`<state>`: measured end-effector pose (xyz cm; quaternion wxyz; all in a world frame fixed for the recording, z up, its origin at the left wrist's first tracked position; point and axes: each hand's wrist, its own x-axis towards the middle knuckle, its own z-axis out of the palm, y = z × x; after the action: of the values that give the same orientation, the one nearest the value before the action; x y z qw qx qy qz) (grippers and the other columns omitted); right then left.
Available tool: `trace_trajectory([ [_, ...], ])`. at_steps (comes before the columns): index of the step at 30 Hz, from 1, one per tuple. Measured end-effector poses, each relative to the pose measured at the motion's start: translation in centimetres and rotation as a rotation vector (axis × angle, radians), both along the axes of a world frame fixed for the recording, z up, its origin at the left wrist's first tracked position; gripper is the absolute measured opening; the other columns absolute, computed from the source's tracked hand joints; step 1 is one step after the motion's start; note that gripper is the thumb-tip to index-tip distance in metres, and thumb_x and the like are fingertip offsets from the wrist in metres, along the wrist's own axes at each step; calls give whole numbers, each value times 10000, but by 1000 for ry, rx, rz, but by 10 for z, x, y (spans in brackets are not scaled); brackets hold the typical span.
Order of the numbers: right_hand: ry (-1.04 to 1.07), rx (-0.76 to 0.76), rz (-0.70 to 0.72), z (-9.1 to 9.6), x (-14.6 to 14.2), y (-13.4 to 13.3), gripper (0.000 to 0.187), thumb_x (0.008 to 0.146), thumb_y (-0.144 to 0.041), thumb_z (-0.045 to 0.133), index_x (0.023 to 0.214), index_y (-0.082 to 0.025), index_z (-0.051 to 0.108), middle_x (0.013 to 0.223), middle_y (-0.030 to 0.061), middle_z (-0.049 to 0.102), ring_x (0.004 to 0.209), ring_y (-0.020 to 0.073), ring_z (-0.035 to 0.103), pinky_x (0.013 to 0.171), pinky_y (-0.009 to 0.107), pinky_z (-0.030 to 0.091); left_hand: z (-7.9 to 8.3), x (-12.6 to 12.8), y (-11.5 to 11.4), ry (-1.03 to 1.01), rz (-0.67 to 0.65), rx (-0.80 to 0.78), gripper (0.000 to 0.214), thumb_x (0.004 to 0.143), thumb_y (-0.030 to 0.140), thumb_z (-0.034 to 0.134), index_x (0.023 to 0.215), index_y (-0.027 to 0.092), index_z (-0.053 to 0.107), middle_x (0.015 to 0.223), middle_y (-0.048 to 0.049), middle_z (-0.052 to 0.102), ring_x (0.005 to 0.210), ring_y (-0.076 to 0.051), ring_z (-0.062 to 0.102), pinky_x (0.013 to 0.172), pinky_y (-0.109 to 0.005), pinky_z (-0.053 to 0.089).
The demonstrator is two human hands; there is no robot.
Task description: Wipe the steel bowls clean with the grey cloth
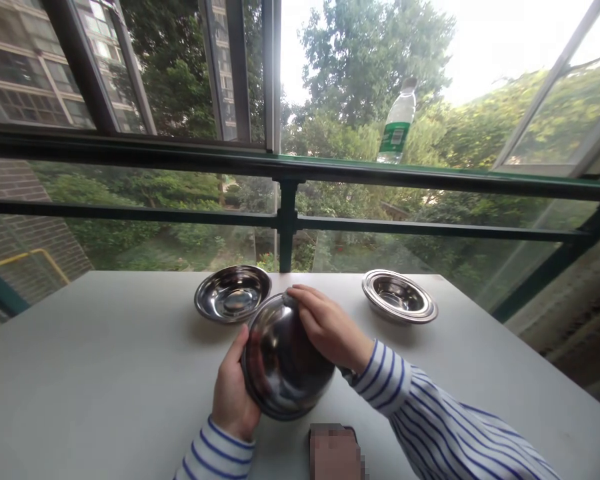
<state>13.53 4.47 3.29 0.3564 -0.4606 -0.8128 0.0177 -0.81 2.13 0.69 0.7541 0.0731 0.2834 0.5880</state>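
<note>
A shiny stainless steel bowl is held tilted above the table, its rounded outside towards me. My left hand grips it from the left, thumb along the rim and the other fingers mostly hidden behind. Across its upper right side lies my right hand, fingers together and pressed to the metal. Something small and grey shows under those fingertips; I cannot make out what it is. Behind the held bowl stands a wide metal bowl, upright. Further right are metal bowls that look nested.
The white table reaches to a dark green railing with windows and trees beyond. A plastic bottle with a green label stands on the ledge. At the front edge lies a dark-edged, pixelated object. A patterned curtain hangs at right.
</note>
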Motion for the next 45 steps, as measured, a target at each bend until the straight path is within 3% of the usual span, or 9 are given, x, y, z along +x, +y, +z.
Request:
trace_trajectory([
  [2, -53, 45, 38, -3, -5, -9, 383, 864, -141, 364, 1216, -110, 512, 1263, 142, 527, 1188, 225, 467, 1018, 404, 393, 0, -2, 0, 6, 17, 7, 264, 849, 190, 471, 910, 84, 705, 882, -132, 734, 942, -256, 660, 889, -377, 493],
  [5, -236, 191, 246, -13, -20, -35, 369, 873, -201, 407, 1218, -119, 509, 1309, 108, 497, 1279, 249, 351, 1087, 437, 285, 0, -5, 1, -5, 4, -1, 271, 858, 190, 459, 823, 83, 705, 831, -118, 735, 876, -218, 679, 885, -336, 495],
  [9, -344, 292, 367, -18, -25, -48, 344, 884, -206, 405, 1194, -112, 523, 1300, 94, 516, 1290, 233, 338, 1091, 407, 283, -2, -4, 1, -6, -27, -26, 261, 849, 201, 479, 752, 91, 695, 743, -85, 729, 769, -181, 691, 866, -306, 504],
  [16, -135, 79, 98, 4, -9, -15, 359, 849, -132, 376, 1173, -116, 532, 1216, 140, 554, 1127, 221, 499, 972, 396, 433, -1, 4, -2, 14, 64, 43, 230, 826, 173, 496, 887, 103, 707, 842, -105, 736, 888, -235, 675, 844, -351, 520],
  [22, -321, 204, 337, -5, -26, -44, 337, 874, -211, 419, 1177, -110, 527, 1252, 116, 545, 1251, 247, 380, 1086, 428, 280, 0, -1, -3, 1, 3, -22, 268, 842, 205, 488, 727, 81, 696, 788, -112, 725, 796, -189, 685, 822, -278, 519],
  [29, -150, 15, 35, 11, -14, -7, 359, 855, -124, 365, 1165, -90, 542, 1207, 140, 563, 1120, 225, 506, 972, 365, 427, 0, 5, -3, 14, 86, 54, 226, 828, 178, 497, 862, 102, 708, 857, -103, 731, 909, -227, 666, 864, -331, 504],
  [36, -365, 129, 296, 3, -35, -47, 354, 861, -222, 463, 1193, -107, 508, 1245, 130, 538, 1234, 272, 393, 1068, 465, 286, -3, 2, -3, -22, 28, -27, 263, 854, 239, 483, 779, 100, 693, 794, -86, 716, 908, -183, 661, 900, -266, 471],
  [43, -207, -36, 56, 20, -18, -10, 336, 855, -118, 397, 1153, -93, 550, 1186, 141, 574, 1093, 221, 517, 950, 356, 426, -2, 6, -4, -18, 45, 94, 287, 861, 259, 473, 924, 102, 705, 834, -98, 729, 962, -231, 647, 913, -340, 471],
  [45, -216, -16, 75, 18, -20, -15, 342, 851, -126, 407, 1164, -91, 542, 1194, 143, 566, 1108, 232, 500, 971, 374, 405, -2, 5, -4, -18, 45, 78, 294, 864, 259, 466, 897, 100, 712, 828, -100, 730, 968, -231, 645, 916, -337, 469],
])
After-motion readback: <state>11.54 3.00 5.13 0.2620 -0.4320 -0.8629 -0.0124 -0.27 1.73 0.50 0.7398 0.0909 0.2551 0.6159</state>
